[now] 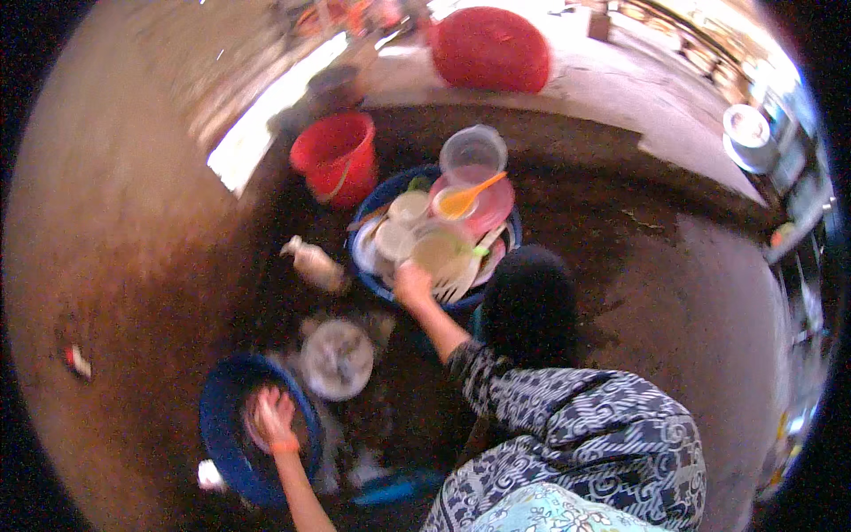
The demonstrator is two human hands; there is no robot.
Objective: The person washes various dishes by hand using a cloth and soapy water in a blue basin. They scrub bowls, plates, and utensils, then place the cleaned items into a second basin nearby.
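Blue basin (222,434) on wet dirt floor, left hand (273,415) inside, grip unclear, right hand (412,285) touching stacked dishes (425,235)

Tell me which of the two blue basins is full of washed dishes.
The far blue basin, beside the red bucket: it is piled with plates, bowls and an orange spoon. The near blue basin holds only the left hand.

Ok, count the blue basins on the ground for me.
2. One blue basin sits beside the red bucket, stacked with dishes. The other blue basin is lower left, with the left hand in it.
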